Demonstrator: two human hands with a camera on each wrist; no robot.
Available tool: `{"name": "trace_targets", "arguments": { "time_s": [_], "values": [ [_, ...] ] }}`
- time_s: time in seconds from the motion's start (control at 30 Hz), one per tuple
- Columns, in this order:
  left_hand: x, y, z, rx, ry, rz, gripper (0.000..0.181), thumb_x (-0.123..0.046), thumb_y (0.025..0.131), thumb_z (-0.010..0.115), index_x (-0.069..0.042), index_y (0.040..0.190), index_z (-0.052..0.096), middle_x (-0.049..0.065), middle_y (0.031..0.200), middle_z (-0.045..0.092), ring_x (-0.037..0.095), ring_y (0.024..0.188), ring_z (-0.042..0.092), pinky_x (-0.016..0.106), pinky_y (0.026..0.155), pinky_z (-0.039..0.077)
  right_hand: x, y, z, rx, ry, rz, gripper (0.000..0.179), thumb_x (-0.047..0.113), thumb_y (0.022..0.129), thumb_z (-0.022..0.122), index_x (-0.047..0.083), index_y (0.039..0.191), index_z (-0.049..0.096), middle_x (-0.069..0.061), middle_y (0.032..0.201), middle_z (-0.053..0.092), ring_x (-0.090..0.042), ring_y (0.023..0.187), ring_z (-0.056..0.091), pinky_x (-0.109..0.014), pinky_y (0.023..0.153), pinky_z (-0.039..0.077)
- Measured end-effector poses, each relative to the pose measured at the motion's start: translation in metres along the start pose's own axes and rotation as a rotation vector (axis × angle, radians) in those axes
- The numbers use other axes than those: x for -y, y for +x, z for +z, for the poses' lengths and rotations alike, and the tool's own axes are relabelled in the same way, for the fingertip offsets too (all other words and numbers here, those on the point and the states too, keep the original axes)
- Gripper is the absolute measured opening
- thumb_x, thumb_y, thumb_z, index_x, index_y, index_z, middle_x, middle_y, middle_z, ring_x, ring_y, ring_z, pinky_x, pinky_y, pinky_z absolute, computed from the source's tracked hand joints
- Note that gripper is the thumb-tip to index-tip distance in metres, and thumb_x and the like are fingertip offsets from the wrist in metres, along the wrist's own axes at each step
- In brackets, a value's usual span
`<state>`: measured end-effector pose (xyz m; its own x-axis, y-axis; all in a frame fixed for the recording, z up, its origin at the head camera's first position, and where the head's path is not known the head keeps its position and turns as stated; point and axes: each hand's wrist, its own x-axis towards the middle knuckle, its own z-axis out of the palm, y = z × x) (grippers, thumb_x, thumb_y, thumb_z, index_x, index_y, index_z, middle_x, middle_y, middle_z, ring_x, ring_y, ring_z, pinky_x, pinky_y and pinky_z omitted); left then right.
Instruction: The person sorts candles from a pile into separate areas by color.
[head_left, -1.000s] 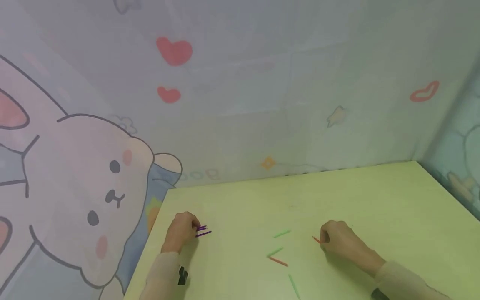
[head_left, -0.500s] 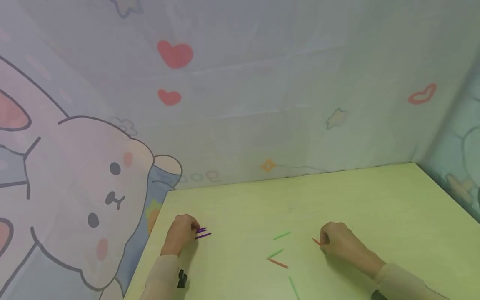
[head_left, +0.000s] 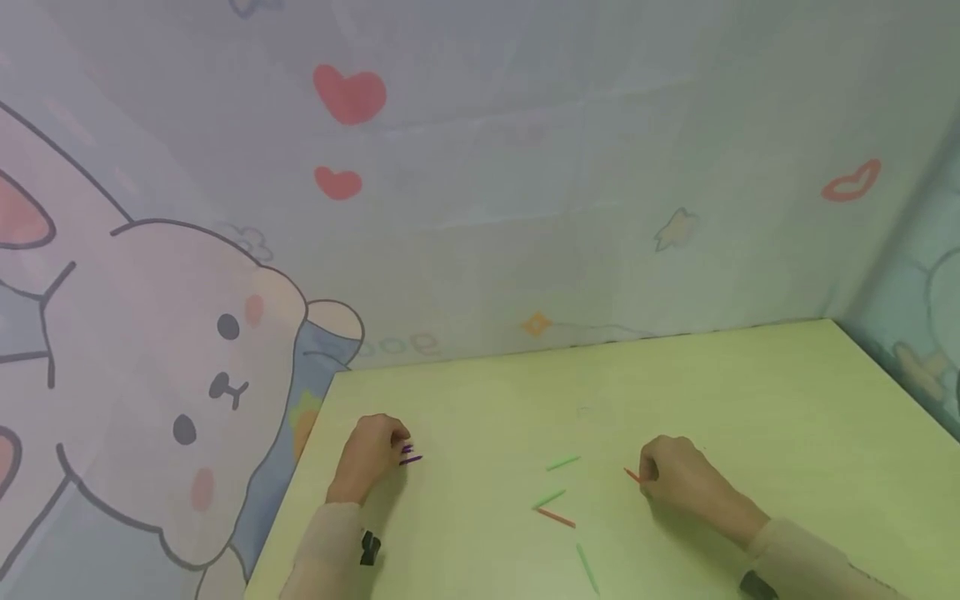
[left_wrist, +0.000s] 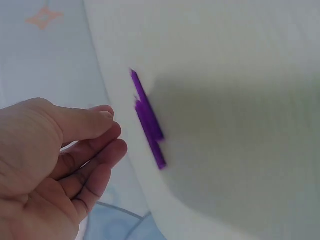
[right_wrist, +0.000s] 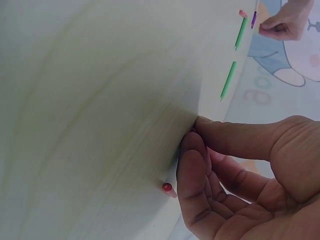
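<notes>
Short purple pencil-like sticks (left_wrist: 148, 115) with pointed tips lie close together on the table. Beside them my left hand (head_left: 371, 454) hovers with its fingers loosely bent, thumb near the forefinger. In the left wrist view nothing shows between those fingertips (left_wrist: 105, 116), and a gap separates them from the sticks. My right hand (head_left: 684, 479) stays low over the table on the right, thumb and forefinger tips together. Just by it lies a red stick (head_left: 632, 475), partly hidden behind the fingers. The right wrist view shows its round red end (right_wrist: 167, 187) below the pinched tips, apart from them.
Between my hands lie a green stick (head_left: 563, 462), a second green stick (head_left: 549, 499) meeting a red-orange stick (head_left: 557, 518) at an angle, and another green stick (head_left: 587, 569) nearer me. The yellow-green table (head_left: 750, 392) backs onto a cartoon-printed wall cloth (head_left: 487, 250).
My left hand has shifted slightly right and away from me, covering more of the purple sticks in the head view. My right hand holds its place; the head view tilts slightly.
</notes>
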<state>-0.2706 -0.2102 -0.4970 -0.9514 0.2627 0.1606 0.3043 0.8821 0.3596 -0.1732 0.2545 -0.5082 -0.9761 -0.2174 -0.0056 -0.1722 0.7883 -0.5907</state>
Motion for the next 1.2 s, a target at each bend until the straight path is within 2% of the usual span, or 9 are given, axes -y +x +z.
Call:
{"name": "trace_targets", "arguments": {
  "time_s": [0.17,0.33,0.47,0.7,0.93,1.03,1.2],
  "values": [
    [-0.031,0.004,-0.002,-0.009,-0.031,0.072,0.014,0.007,0.096,0.080,-0.002,0.105,0.085,0.009,0.102,0.081,0.028,0.096,0.077,0.043,0.086,0.066,0.001,0.001,-0.001,-0.004,-0.004,0.001,0.021,-0.005,0.085,0.087,0.008,0.079,0.071,0.002,0.080,0.069,-0.013,0.073,0.060,-0.030,0.063,0.056],
    [-0.068,0.001,-0.001,-0.006,-0.081,0.183,0.014,0.004,0.097,0.081,-0.004,0.107,0.086,0.006,0.103,0.079,0.025,0.099,0.076,0.043,0.088,0.065,0.001,0.000,-0.001,0.004,0.009,-0.001,0.021,-0.004,0.085,0.088,0.008,0.080,0.072,0.002,0.081,0.069,-0.013,0.073,0.059,-0.031,0.064,0.056],
    [-0.097,-0.006,0.004,0.026,-0.140,0.284,0.014,0.001,0.099,0.080,-0.006,0.110,0.087,0.003,0.107,0.081,0.022,0.102,0.077,0.041,0.092,0.065,0.000,-0.002,0.001,0.007,0.006,-0.011,0.021,-0.003,0.085,0.089,0.008,0.080,0.072,0.003,0.081,0.070,-0.013,0.074,0.060,-0.032,0.065,0.057],
    [-0.134,-0.018,0.025,0.116,-0.232,0.382,0.020,-0.001,0.101,0.080,-0.006,0.119,0.085,0.006,0.112,0.083,0.018,0.105,0.076,0.039,0.097,0.064,0.000,-0.002,-0.001,0.004,0.004,-0.019,0.021,-0.004,0.084,0.088,0.008,0.080,0.072,0.001,0.083,0.070,-0.014,0.076,0.061,-0.033,0.066,0.058],
    [-0.157,-0.025,0.054,0.235,-0.220,0.473,0.022,0.000,0.096,0.085,-0.013,0.114,0.088,-0.006,0.107,0.083,0.002,0.102,0.074,0.017,0.092,0.059,0.000,-0.001,-0.001,0.006,0.003,0.002,0.020,-0.005,0.085,0.087,0.008,0.080,0.072,0.002,0.081,0.069,-0.014,0.072,0.059,-0.030,0.063,0.055],
    [-0.163,-0.027,0.065,0.261,-0.196,0.510,0.023,0.001,0.094,0.087,-0.014,0.112,0.089,-0.008,0.106,0.083,-0.001,0.102,0.074,0.010,0.091,0.055,0.000,0.000,0.000,0.010,0.000,0.008,0.020,-0.004,0.086,0.086,0.008,0.080,0.072,0.002,0.081,0.069,-0.014,0.071,0.058,-0.031,0.062,0.055],
    [-0.168,-0.032,0.075,0.281,-0.122,0.611,0.018,-0.004,0.093,0.090,-0.016,0.106,0.090,-0.011,0.101,0.083,-0.005,0.096,0.071,0.006,0.092,0.051,0.001,0.000,0.002,0.012,-0.011,0.026,0.021,-0.004,0.086,0.087,0.009,0.080,0.071,0.002,0.081,0.068,-0.014,0.073,0.059,-0.033,0.065,0.056]
  ]
}}
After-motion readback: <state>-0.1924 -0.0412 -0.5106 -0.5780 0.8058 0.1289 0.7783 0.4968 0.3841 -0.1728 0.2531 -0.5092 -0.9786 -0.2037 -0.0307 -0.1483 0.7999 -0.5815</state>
